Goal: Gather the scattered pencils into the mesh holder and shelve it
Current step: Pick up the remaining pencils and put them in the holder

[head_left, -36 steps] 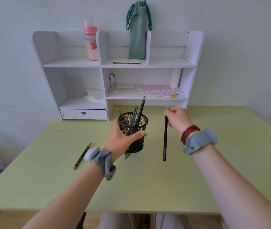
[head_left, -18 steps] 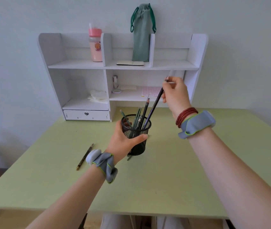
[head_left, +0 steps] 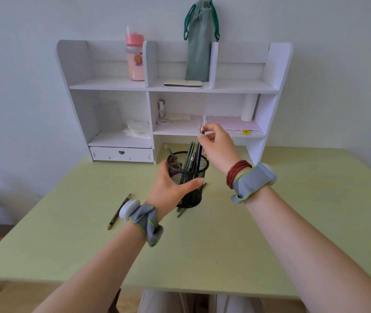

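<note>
A black mesh holder [head_left: 192, 175] stands on the green desk [head_left: 225, 233] and holds several pencils. My left hand [head_left: 168, 190] is wrapped around its left side. My right hand [head_left: 218, 145] is just above and right of the rim, pinching the top of a black pencil [head_left: 199, 150] whose lower end is inside the holder. A dark pencil [head_left: 119, 211] lies on the desk left of my left wrist. Green pencils [head_left: 181, 212] lie partly hidden under and behind the holder.
A white desk shelf [head_left: 173, 86] stands at the back with a pink bottle [head_left: 134, 57], a green pouch [head_left: 199, 39], a sticker sheet [head_left: 232, 126], tape and a small drawer [head_left: 122, 153]. The desk's front edge is near my body.
My right hand lifted the black pencil from beside the holder, swung it over the rim and lowered it point-down into the holder. My left hand kept hold of the holder.
</note>
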